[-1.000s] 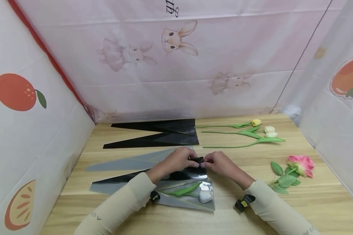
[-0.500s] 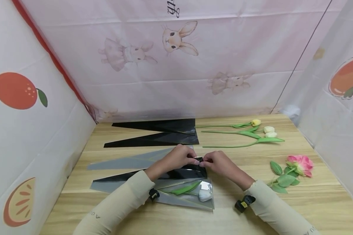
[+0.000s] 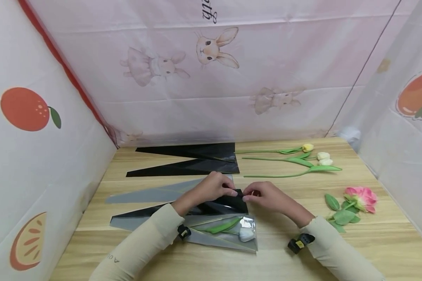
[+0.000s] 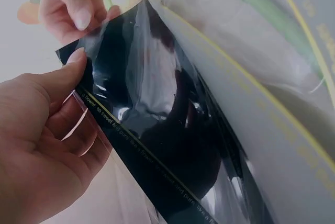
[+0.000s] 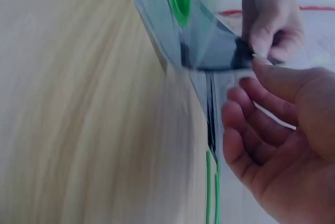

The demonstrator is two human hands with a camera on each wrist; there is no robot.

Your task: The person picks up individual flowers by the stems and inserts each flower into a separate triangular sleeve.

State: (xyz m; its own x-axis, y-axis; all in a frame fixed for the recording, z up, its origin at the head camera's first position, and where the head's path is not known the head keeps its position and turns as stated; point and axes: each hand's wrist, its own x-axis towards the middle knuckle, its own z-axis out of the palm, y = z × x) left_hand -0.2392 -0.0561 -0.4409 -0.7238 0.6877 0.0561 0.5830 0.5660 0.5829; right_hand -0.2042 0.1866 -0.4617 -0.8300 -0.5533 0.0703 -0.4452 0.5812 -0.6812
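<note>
My left hand [image 3: 211,189] pinches the upper right corner of a black flower wrapping sleeve [image 3: 228,206]. In the left wrist view the black sleeve [image 4: 167,130] is glossy, with a line of yellow lettering along its edge. My right hand [image 3: 267,196] is just right of that corner, thumb and forefinger apart. The right wrist view shows its thumb [image 5: 277,80] close to the left fingertips, the other fingers loosely curled with nothing between. Nearer me lies a grey sleeve [image 3: 228,242] with a white tulip [image 3: 247,234] inside.
Another grey sleeve [image 3: 147,194] lies behind the left forearm. Two black sleeves [image 3: 211,150] lie at the back, beside a yellow tulip [image 3: 307,148] and white tulips [image 3: 324,156] on green stems. A pink rose [image 3: 362,198] lies at the right of the wooden table [image 3: 288,265].
The right hand's thumb and forefinger have come off the black sleeve's edge and moved slightly right. The left hand keeps its pinch on the corner. The head view has shifted slightly.
</note>
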